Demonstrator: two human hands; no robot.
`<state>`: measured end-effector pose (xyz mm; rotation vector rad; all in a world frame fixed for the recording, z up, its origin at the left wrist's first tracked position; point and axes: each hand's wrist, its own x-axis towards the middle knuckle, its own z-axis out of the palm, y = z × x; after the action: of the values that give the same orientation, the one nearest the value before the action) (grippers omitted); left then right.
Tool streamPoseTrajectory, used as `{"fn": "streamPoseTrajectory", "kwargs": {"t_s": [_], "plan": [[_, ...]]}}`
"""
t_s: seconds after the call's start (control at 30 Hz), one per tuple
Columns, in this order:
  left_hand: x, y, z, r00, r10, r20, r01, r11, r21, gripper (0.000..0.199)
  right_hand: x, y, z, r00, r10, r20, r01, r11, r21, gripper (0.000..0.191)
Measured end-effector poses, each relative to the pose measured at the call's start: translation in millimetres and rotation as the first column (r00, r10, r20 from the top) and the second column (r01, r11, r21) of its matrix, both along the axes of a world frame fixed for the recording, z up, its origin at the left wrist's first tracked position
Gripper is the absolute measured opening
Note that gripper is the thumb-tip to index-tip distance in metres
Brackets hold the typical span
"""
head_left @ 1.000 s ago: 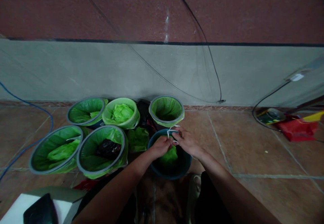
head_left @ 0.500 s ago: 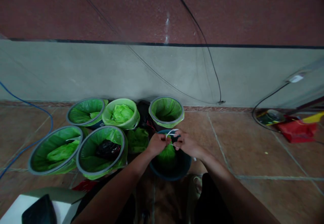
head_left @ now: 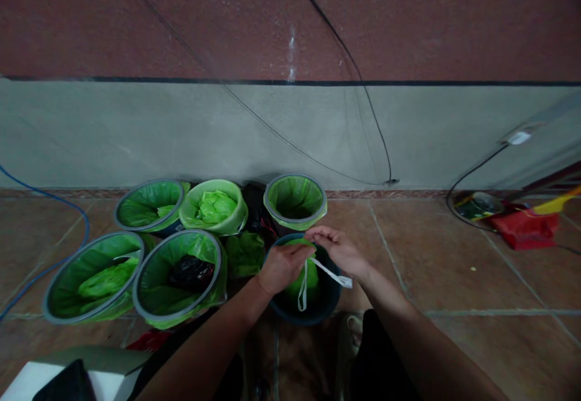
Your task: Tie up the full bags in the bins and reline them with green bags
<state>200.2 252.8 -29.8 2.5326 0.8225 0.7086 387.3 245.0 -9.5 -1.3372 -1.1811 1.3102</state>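
A dark blue-green bucket (head_left: pixel 327 309) stands between my feet with a green plastic bag (head_left: pixel 295 286) in it. Over its left side, my left hand (head_left: pixel 287 263) is closed on the gathered top of that bag. My right hand (head_left: pixel 336 248) is beside it at the bag's top, fingers bent; what its fingertips hold, if anything, is too small to tell. White drawstrings (head_left: pixel 303 289) hang from the gathered neck, one loop downward and one out to the right under my right hand.
Several bins lined with green bags, one (head_left: pixel 295 222) just behind the bucket, others (head_left: pixel 213 231) at left. A white box (head_left: pixel 40 377) is at lower left. A red dustpan (head_left: pixel 526 225) lies right. A blue cable (head_left: pixel 85 225) runs along the left.
The white drawstrings, earlier looped up between both hands, now hang down and to the right. My left hand has moved onto the bag's gathered top. The view has shifted slightly.
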Motion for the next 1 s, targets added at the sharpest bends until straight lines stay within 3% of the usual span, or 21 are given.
{"fn": "streamPoseTrajectory", "kwargs": {"t_s": [0.1,0.2,0.4,0.53,0.63,0.73,0.83,0.9,1.0], "plan": [[-0.9,-1.1,-0.3,0.997,0.03,0.071,-0.033,0.998,0.045,0.03,-10.1,-3.7,-4.8,0.986,0.162,-0.042,-0.163,0.987,-0.008,0.026],[-1.6,-0.9,-3.0,0.982,0.106,0.156,-0.114,0.992,0.045,0.028,-11.7,-5.8,-3.7,0.973,0.196,-0.122,-0.2,0.98,-0.022,0.028],[-0.4,-1.0,-0.1,0.948,0.185,0.259,-0.165,0.982,-0.097,0.023,-5.5,-7.8,1.2,0.939,0.329,-0.097,-0.338,0.935,-0.103,0.029],[0.7,-1.1,4.1,0.917,0.138,0.375,-0.049,0.97,-0.236,0.021,-4.6,-7.0,-9.2,0.975,0.219,-0.039,-0.222,0.968,-0.116,0.023],[2.3,-0.4,4.3,0.893,0.185,0.411,-0.044,0.943,-0.33,0.019,-6.4,-7.3,-9.4,0.975,0.069,0.21,-0.066,0.998,-0.022,0.016],[4.4,0.2,2.1,0.906,0.233,0.353,-0.086,0.919,-0.385,0.016,-4.7,-8.0,2.1,0.819,-0.098,0.565,0.006,0.987,0.162,0.015],[5.5,1.2,-1.6,0.94,0.244,0.239,-0.126,0.898,-0.421,0.015,5.3,-7.0,14.1,0.707,-0.19,0.681,0.058,0.976,0.212,0.02],[5.6,2.3,-4.6,0.956,0.244,0.162,-0.148,0.88,-0.452,0.015,15.0,-5.2,16.0,0.72,-0.194,0.666,0.108,0.98,0.169,0.023],[5.9,4.1,-8.8,0.97,0.244,-0.022,-0.223,0.847,-0.483,0.016,27.1,-2.1,5.8,0.781,-0.058,0.622,0.061,0.998,0.017,0.033]]}}
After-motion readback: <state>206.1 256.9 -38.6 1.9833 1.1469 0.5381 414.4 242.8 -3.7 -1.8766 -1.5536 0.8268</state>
